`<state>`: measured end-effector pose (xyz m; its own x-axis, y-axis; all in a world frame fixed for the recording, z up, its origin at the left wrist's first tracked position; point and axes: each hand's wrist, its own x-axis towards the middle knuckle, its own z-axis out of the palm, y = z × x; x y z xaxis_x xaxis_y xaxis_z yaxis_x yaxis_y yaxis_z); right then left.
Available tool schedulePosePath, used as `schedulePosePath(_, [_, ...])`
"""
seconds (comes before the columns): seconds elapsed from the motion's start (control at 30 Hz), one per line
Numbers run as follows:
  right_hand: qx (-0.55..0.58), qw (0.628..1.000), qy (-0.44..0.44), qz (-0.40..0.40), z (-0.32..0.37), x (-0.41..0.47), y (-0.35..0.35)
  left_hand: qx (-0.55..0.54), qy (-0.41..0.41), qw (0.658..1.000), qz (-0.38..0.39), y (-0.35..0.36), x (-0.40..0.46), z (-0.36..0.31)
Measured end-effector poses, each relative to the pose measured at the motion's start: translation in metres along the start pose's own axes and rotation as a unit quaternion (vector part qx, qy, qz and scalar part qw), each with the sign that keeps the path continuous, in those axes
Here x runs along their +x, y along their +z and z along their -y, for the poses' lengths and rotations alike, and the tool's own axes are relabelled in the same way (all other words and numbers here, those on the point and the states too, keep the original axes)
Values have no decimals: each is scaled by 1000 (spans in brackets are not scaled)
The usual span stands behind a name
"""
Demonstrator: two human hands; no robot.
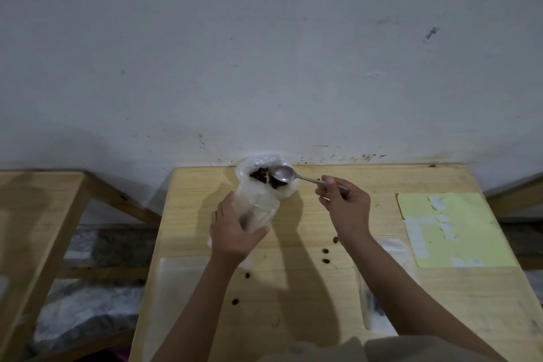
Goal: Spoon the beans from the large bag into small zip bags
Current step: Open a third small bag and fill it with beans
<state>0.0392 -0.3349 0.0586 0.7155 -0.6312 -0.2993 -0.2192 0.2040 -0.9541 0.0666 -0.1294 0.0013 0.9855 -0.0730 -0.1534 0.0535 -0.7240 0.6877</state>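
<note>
Beans [260,176] bag; strays [325,251], yellow sheet [452,229] nr.

I see a wooden table [367,185] carrying the large bag [258,185], scattered beans [325,251], flat zip bags [182,279] near-left, yellow sheet [470,232] right.

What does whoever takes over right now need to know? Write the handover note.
Left hand grips a clear small zip bag, held open in front of the large clear plastic bag of dark beans at the table's far edge.
Right hand pinches the metal spoon; its bowl is over the large bag and looks empty.
Done: cannot tell.
Left: scoop, fill, seal. Stray beans lie on the wooden table.
</note>
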Motion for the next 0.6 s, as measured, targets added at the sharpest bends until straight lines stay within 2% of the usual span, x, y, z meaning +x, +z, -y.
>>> schedulePosePath(0.23, [-36,993,112,-15,-37,28,37,-62,47,996,-39,-11,-12,-5])
schedulePosePath(0.33, [-70,990,120,1,-39,32,43,-76,69,994,-44,-13,-14,-8])
schedulePosePath(0.47, [-219,975,41,1,-29,16,28,-95,75,991,-61,-14,-19,-18])
schedulePosePath(0.53, [-219,973,-67,-1,-20,-5,16,-109,69,989,-68,-14,-23,-24])
schedulePosePath(0.6, [-179,973,-137,50,-8,-28,5,-121,71,988,-71,-12,-30,-32])
